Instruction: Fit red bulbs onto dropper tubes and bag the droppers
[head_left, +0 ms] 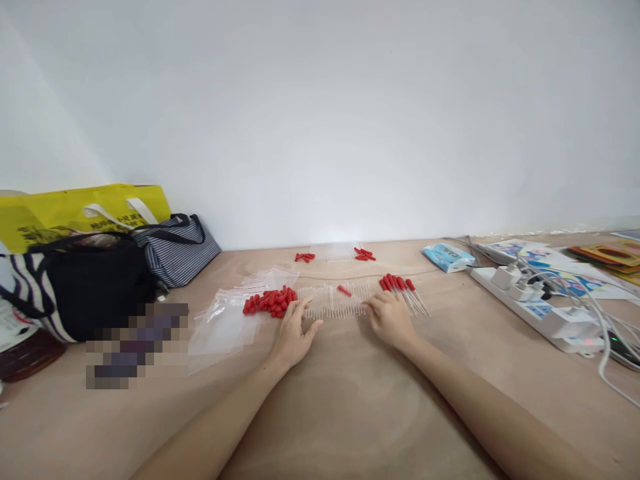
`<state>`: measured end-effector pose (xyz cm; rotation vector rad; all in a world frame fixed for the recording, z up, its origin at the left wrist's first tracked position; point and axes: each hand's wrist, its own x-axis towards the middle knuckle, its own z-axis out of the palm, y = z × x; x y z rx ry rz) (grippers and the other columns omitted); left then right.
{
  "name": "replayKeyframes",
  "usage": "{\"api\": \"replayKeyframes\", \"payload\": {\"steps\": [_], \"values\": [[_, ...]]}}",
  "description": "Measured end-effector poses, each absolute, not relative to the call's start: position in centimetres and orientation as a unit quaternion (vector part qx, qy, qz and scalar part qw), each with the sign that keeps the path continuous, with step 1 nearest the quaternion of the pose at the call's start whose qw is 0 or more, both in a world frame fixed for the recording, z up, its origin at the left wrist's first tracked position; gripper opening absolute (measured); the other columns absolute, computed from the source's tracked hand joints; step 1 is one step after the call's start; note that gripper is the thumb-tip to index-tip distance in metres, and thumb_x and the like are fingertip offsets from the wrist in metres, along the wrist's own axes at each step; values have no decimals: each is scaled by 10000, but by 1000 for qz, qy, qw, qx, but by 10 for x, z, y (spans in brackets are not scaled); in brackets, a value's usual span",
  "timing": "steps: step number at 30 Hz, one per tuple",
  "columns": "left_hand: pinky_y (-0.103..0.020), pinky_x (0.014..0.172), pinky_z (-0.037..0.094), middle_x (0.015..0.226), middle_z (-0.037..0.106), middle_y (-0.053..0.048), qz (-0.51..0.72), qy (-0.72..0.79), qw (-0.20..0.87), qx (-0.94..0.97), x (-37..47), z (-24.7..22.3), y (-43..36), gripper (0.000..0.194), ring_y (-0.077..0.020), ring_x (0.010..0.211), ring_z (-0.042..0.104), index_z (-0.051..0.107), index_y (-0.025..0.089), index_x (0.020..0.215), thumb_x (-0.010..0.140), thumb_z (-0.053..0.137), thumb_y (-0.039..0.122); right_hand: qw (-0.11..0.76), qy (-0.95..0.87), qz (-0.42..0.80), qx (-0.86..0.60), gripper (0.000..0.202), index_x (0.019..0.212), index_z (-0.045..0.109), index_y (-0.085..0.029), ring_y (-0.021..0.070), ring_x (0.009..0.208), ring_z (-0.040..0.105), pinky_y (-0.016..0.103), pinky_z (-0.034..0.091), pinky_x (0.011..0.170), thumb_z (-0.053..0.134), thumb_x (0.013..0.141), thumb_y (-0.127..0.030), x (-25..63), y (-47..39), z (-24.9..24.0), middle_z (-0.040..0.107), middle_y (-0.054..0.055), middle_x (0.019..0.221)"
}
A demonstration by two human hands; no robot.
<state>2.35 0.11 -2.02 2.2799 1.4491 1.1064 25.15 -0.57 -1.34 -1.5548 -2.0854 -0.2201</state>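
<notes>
A row of thin, pale, see-through sticks or tubes lies side by side on the table, with one red cap resting on it. My left hand is at the row's left end, thumb and forefinger apart, beside a heap of small red caps. At the right end, my right hand has its fingers bent and drawn together at the tubes; what lies between the fingertips is hidden. Several red-capped tubes fan out just beyond the right hand, their thin ends toward me.
Clear plastic bags lie left of the heap. Farther back are two small groups of red caps. A blue tissue pack and a power strip with cables stand right. Bags crowd the left, near a blurred-out item.
</notes>
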Motion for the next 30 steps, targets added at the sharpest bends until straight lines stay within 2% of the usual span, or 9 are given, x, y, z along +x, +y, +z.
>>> {"api": "replayKeyframes", "payload": {"steps": [3,7,13,16,22,26,30], "values": [[-244,614,440,863,499,-27,365,506,145,768,23,-22,3,295,-110,629,496,513,166,1031,742,524,222,273,-661,-104,-692,235,827,624,-186,201,805,516,321,249,710,393,815,-228,264,7,-18,634,69,808],[-219,560,401,660,519,8,319,486,174,795,27,-15,0,90,-103,559,481,578,156,752,743,500,200,244,-616,-116,-740,231,833,609,-171,216,788,533,347,250,734,393,798,-246,271,16,-25,643,79,782],[-199,498,340,557,486,25,281,475,169,816,29,-10,-5,196,-93,517,448,495,153,546,711,542,249,207,-611,-114,-755,232,783,606,-172,218,786,546,372,235,777,390,789,-258,269,21,-28,643,86,761],[-202,495,325,551,479,29,272,471,156,825,29,-11,-5,236,-93,516,442,473,155,535,726,528,285,194,-617,-108,-755,231,775,612,-172,212,795,551,381,215,812,393,779,-242,269,21,-27,646,81,761],[-200,510,341,572,508,38,255,476,161,826,28,-10,-5,84,-100,531,463,560,173,705,723,517,243,185,-609,-63,-769,258,771,632,-194,202,840,550,374,211,838,387,777,-276,263,25,-15,651,71,821],[-204,513,350,590,529,29,251,477,159,827,29,-11,-5,90,-105,542,475,572,174,697,726,517,238,134,-584,-13,-800,317,722,646,-180,220,835,563,387,230,816,352,785,-278,253,37,-6,649,93,781],[-212,537,378,642,556,12,268,469,159,826,31,-13,-7,102,-111,568,497,567,172,681,740,506,229,111,-583,6,-805,277,727,648,-135,237,798,580,388,260,767,397,741,-251,246,48,-1,645,129,778]]}}
